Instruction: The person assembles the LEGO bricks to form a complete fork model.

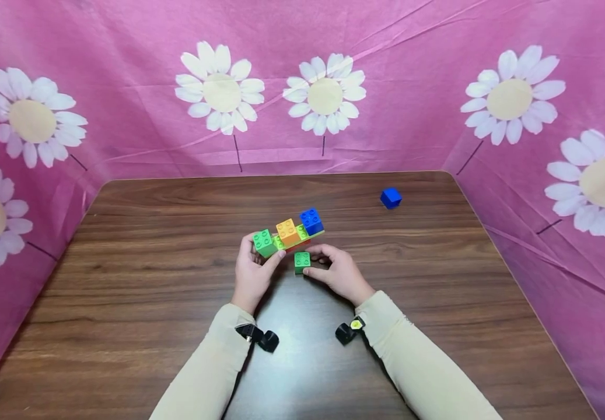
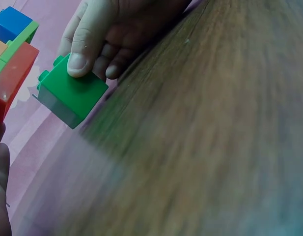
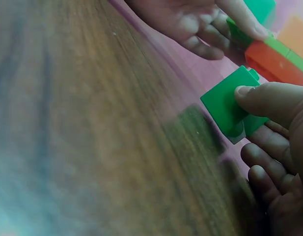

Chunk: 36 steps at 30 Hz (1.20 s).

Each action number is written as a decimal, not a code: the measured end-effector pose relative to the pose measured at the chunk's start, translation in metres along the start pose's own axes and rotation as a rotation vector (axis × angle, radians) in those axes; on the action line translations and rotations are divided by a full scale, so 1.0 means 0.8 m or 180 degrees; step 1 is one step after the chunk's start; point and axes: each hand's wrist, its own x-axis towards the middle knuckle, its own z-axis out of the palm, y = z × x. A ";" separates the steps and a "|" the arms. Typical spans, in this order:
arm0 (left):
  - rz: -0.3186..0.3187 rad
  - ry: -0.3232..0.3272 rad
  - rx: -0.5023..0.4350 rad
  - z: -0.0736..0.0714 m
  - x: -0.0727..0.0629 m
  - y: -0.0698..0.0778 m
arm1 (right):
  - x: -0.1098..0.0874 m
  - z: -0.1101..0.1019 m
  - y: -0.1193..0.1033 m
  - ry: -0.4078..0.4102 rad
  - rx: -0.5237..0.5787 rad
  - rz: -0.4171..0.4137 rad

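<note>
My left hand (image 1: 250,279) grips the left end of a toy brick assembly. Along its top, a lime-green layer (image 1: 279,242) carries a green brick (image 1: 264,244) at the left, an orange brick (image 1: 287,232) in the middle and a blue brick (image 1: 311,221) at the right. Beneath that layer shows a red brick (image 2: 16,78). My right hand (image 1: 341,273) pinches a separate green brick (image 3: 230,98) between thumb and fingers, studs towards the assembly in both wrist views. That brick is apart from the assembly, just below its middle in the head view.
A loose blue brick (image 1: 391,198) lies near the back right of the brown wooden table (image 1: 150,245). Pink cloth (image 1: 281,154) with daisies stands behind the table and along both sides. Each sleeve carries a small black wrist camera (image 1: 268,340).
</note>
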 end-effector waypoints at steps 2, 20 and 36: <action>0.0014 0.0013 -0.0011 0.002 0.001 0.000 | -0.001 0.001 0.000 -0.0017 -0.0028 -0.0014; -0.0090 -0.0209 0.0164 -0.006 -0.011 -0.003 | -0.002 -0.009 0.001 0.0221 0.1418 0.0191; -0.0021 -0.0655 -0.0107 -0.002 -0.009 0.001 | -0.004 -0.025 -0.014 0.0326 0.1298 0.0348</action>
